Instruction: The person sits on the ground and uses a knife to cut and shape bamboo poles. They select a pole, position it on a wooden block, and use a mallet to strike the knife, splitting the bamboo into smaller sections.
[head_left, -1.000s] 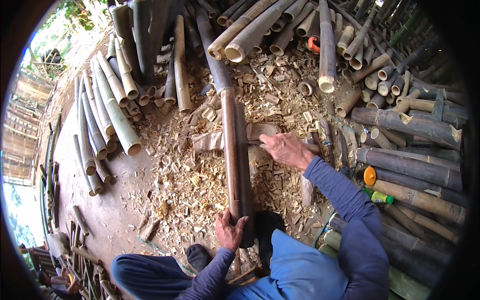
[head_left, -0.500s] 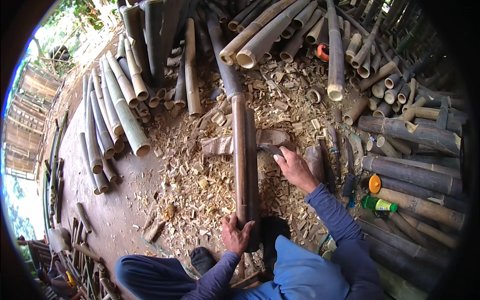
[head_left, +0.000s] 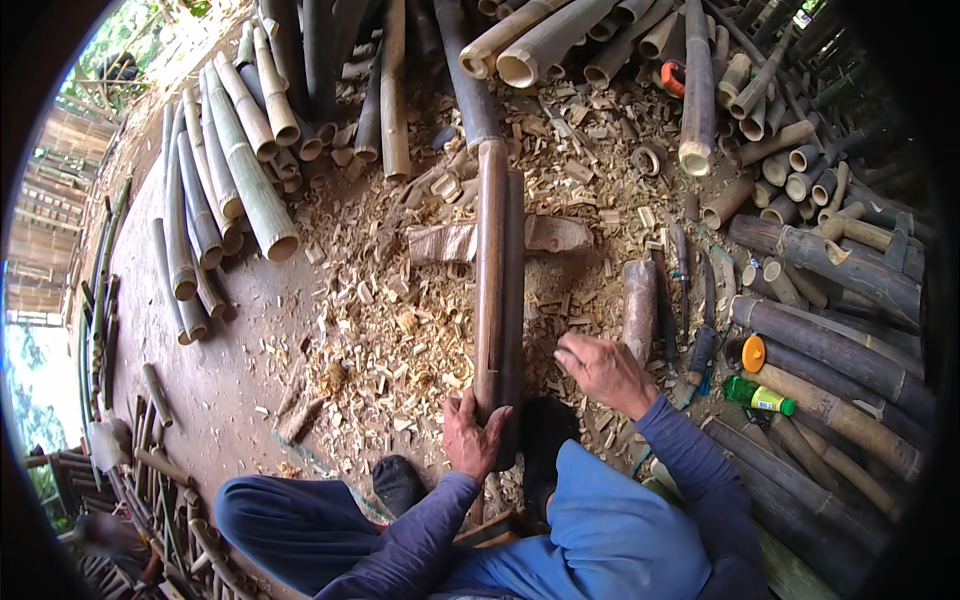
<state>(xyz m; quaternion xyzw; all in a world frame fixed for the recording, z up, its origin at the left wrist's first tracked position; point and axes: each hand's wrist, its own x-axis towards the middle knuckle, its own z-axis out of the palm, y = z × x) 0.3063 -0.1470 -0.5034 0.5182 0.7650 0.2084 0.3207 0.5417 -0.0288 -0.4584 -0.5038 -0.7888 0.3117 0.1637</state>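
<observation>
Nearest: left hand (head_left: 474,437) clamped on the lower end of a long, brown, round bamboo tube (head_left: 490,270); right hand (head_left: 603,372) to its right, clear of it, fingers curled, cannot tell whether anything is gripped. Tube points away from the body, a darker bamboo tube (head_left: 513,300) alongside, above a rough, pale brown wooden block (head_left: 440,243) among pale chips (head_left: 380,330). Farthest: grey-tan bamboo poles (head_left: 560,40), piled.
</observation>
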